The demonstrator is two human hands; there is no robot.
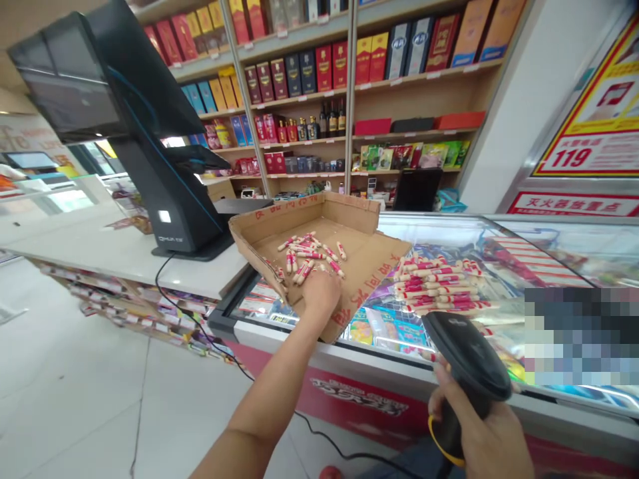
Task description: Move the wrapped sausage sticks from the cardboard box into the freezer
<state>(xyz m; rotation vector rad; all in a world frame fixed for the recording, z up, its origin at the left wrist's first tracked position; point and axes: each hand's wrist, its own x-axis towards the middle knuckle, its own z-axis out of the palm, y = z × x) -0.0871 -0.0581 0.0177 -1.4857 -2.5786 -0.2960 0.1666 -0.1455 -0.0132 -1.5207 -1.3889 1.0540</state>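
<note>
My left hand (322,293) reaches into a low-walled cardboard box (359,229), over a loose heap of small sausages (309,254) in clear and red wrappers. Its fingertips point down among the sausages and are mostly hidden, so what they hold cannot be made out. Around the grip of a black handheld barcode scanner (466,356), my right hand (492,432) is closed. The scanner's head tilts over the front edge of the glass-topped freezer (379,349). Beyond the scanner, a stacked pile of similar sausages (434,286) lies on the glass, right of the box.
A black checkout terminal (170,166) stands on the white counter (94,246) to the left. The scanner's cable (329,442) hangs in front of the freezer. Shelves (299,96) of boxed goods and bottles line the back. A pixelated patch (582,336) covers part of the right side.
</note>
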